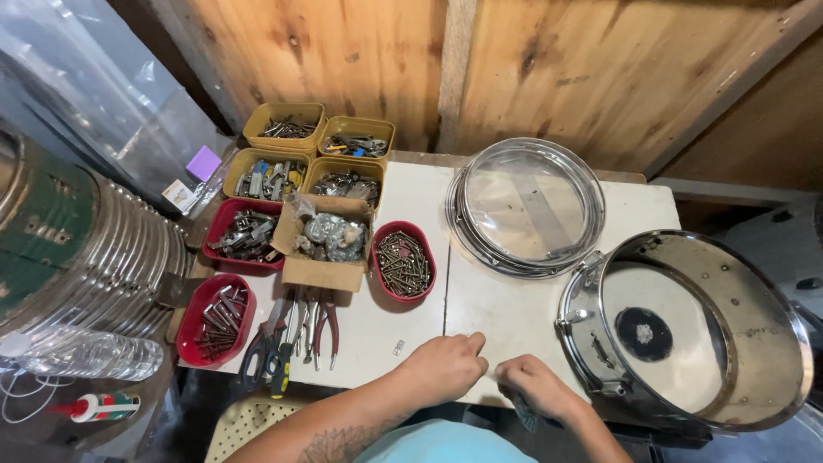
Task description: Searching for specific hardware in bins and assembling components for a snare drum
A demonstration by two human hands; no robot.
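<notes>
Both hands at near edge of white surface (514, 317), w/ metal drum shell (686, 330) just right. Left hand (441, 367) loosely curled, fingertips on surface; right hand (538, 386) clenched round a dark tool (523, 416).

Your left hand (446, 364) rests knuckles-up on the white tabletop (506, 313), fingers curled, fingertips pointing toward your right hand. Your right hand (536, 383) lies just beside it at the table's near edge, closed around a small dark tool (523, 414) whose end pokes out below the palm. Just right of that hand sits a chrome drum shell (686, 330), open side up, a lug on its wall near your knuckles.
</notes>
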